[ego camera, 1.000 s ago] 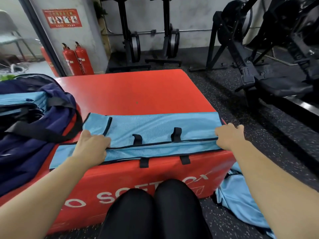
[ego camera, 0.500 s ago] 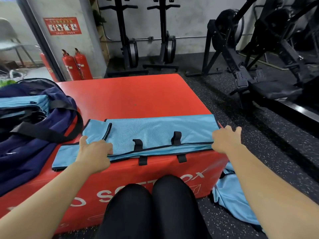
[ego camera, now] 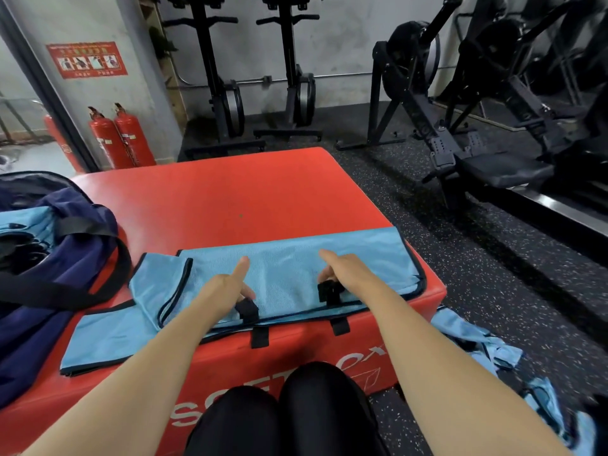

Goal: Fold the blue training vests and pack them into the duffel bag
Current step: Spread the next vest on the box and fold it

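Down at six o'clock, white capitals run along the front face of the red box (ego camera: 296, 352). An "S" reads clean, the next letters vanish behind the person's knees (ego camera: 283, 419), and a slanted "o" and part of an "x" peek out past them. Up at ten o'clock, a red sign (ego camera: 86, 59) on the wall (ego camera: 345, 44) shows four pictograms, but its small writing is too fine to read. The labels on the fire extinguishers (ego camera: 122, 139) are blurred as well.
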